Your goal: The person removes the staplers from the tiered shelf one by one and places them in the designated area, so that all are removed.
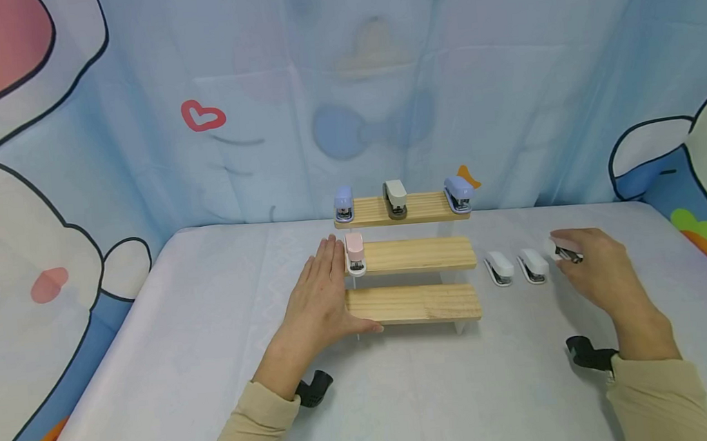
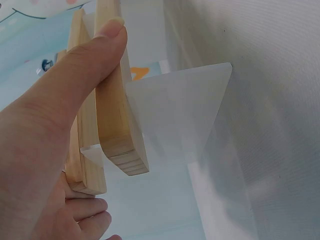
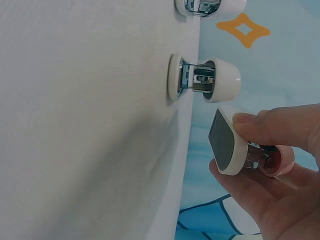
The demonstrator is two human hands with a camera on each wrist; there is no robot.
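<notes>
My left hand [image 1: 322, 292] lies along the left end of a three-step wooden rack [image 1: 422, 303], fingers straight, thumb on the front of the lowest board; the left wrist view shows the thumb pressed there. A pink stapler [image 1: 355, 255] stands at the left end of the middle board, beside those fingertips. On the right, my right hand [image 1: 603, 270] pinches a small stapler [image 3: 230, 145] with a white base and a pinkish top, tilted so its dark underside shows. It is held up to the right of two white staplers [image 1: 499, 268] on the table.
Along the top board [image 1: 430, 207] stand a lavender stapler [image 1: 344, 204] at left, a grey-white one [image 1: 396, 198] mid-board and another lavender one [image 1: 459, 193] at right. Translucent side supports [image 2: 175, 105] carry the boards. A printed blue curtain [image 1: 481, 100] hangs behind the white-covered table.
</notes>
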